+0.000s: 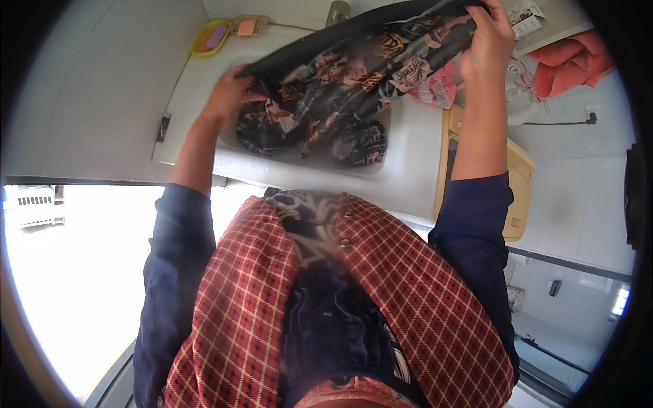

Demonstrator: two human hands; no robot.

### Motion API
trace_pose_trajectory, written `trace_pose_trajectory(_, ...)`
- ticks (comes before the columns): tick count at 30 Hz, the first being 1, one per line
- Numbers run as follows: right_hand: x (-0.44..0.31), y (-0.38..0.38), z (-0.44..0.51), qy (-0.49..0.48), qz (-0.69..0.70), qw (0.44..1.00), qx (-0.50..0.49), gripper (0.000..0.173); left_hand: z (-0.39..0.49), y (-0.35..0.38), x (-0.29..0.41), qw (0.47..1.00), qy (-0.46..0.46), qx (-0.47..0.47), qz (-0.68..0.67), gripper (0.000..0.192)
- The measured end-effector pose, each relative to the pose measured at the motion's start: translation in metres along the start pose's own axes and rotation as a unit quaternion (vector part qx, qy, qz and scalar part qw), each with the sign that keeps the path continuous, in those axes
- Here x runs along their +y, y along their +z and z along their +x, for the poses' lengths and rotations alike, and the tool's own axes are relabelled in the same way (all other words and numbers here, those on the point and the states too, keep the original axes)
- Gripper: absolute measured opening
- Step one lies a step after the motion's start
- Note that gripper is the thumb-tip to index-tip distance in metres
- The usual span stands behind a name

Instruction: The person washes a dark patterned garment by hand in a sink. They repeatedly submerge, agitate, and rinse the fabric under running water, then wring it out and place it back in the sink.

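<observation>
A black garment with a pink and orange print is stretched between my two hands above a white sink. Its dark band runs along the top, slanting up to the right, and its lower folds hang down into the basin. My left hand grips the band's left end, over the sink's left side. Higher up, my right hand holds the other end. The garment hides much of the basin and part of the metal faucet behind it.
On the sink's back left corner sit a yellow soap dish with a purple bar and a clear dish holding an orange bar. A red cloth hangs at right, near a pink printed bag. A yellow plastic appliance or bin stands beside the sink.
</observation>
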State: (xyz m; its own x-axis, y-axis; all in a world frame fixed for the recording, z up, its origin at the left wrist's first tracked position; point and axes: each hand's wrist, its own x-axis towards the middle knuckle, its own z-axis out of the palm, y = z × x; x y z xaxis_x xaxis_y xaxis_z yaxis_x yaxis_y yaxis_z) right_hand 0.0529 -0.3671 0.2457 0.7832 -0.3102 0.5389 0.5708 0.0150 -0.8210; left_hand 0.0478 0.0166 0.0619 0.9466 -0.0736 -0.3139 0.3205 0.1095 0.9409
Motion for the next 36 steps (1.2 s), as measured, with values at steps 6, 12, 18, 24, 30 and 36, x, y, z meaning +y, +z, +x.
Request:
trace_pose_trajectory(6,0.025,-0.039,0.003,0.013,-0.139,0.990,-0.029,0.020,-0.001,-0.014,0.089,0.988,0.090,-0.057,-0.108,0.047)
trace_pose_trajectory(12,0.045,-0.051,-0.007,0.065,-0.271,0.947,-0.161,0.026,0.040,-0.034,0.143,0.982,0.080,0.016,-0.173,0.048)
trace_pose_trajectory(18,0.050,-0.052,-0.014,0.203,-0.138,0.953,-0.178,0.025,0.073,-0.051,0.143,0.989,0.010,0.053,-0.136,0.040)
trace_pose_trajectory(24,0.053,-0.034,-0.021,0.246,0.000,0.959,-0.142,0.023,0.063,-0.040,0.113,0.992,-0.051,0.046,-0.109,0.029)
trace_pose_trajectory(30,0.048,-0.020,-0.019,0.296,0.075,0.948,-0.094,0.023,0.056,-0.054,0.094,0.995,-0.053,0.001,-0.079,0.026)
trace_pose_trajectory(36,0.055,-0.021,-0.016,0.291,0.075,0.948,-0.108,0.026,0.050,-0.063,0.091,0.997,-0.035,-0.033,-0.067,0.025)
